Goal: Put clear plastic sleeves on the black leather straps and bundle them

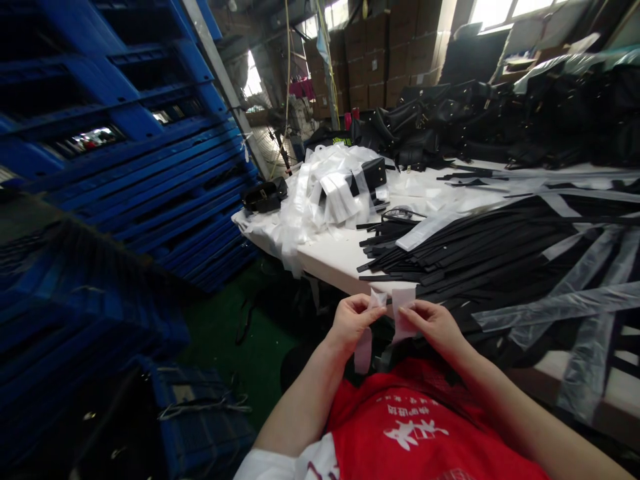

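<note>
My left hand (351,322) and my right hand (434,323) are close together at the near edge of the white table (330,257), just above my red shirt. Both pinch the top of a narrow clear plastic sleeve (395,310), whose ends hang down between the hands. Each hand's fingers are closed on the plastic. Right beyond my hands lies a wide spread of long black straps (480,257), some inside clear sleeves (555,307).
A heap of clear plastic sleeves (330,190) sits at the table's far left, with a small black bag (264,195) beside it. Black bags (450,123) pile up at the back. Stacked blue pallets (125,127) stand to the left, a blue crate (200,420) below.
</note>
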Motion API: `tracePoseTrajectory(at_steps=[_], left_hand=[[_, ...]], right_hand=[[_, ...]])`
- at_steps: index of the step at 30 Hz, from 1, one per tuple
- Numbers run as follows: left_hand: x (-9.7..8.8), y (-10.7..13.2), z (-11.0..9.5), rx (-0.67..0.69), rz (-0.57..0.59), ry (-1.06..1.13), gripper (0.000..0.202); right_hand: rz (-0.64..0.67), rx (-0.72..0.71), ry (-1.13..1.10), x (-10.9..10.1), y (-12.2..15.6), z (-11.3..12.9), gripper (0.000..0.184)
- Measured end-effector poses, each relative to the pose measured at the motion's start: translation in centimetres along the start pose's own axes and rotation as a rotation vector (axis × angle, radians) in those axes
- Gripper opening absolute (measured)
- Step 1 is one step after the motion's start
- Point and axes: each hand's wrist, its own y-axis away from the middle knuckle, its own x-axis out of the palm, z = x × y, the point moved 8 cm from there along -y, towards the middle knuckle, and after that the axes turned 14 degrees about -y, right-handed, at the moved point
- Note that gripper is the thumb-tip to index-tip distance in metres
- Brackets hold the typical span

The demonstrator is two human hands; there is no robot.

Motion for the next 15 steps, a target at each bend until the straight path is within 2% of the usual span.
tracePoseTrajectory(at_steps=[3, 7, 8, 10, 12, 15], left_hand=[[0.3, 0.6, 0.0, -0.021, -0.009, 0.004, 0.034], [1.5, 1.5, 0.2, -0.075, 0.006, 0.044, 0.038], [1.9, 1.7, 0.1, -0.086, 0.019, 0.060, 0.040], [2.5, 2.2, -0.3, -0.079, 0.033, 0.059, 0.041], [2.5, 2.6, -1.2, -0.014, 0.018, -0.014, 0.039], [1.8, 3.1, -3.0, 0.120, -0.057, -0.169, 0.035]], right_hand=[[0.112, -0.023, -0.025, 1.2, 0.8, 0.8, 0.042], [0.445, -0.143, 0.050, 5.4, 3.1, 2.3, 0.029], [0.465, -0.177, 0.084, 6.0, 3.5, 2.6, 0.026], [0.399, -0.245, 0.142, 6.3, 3.9, 3.0, 0.025], [0.313, -0.297, 0.195, 5.8, 4.1, 3.2, 0.026], [0.311, -0.334, 0.283, 5.4, 4.7, 3.1, 0.026]])
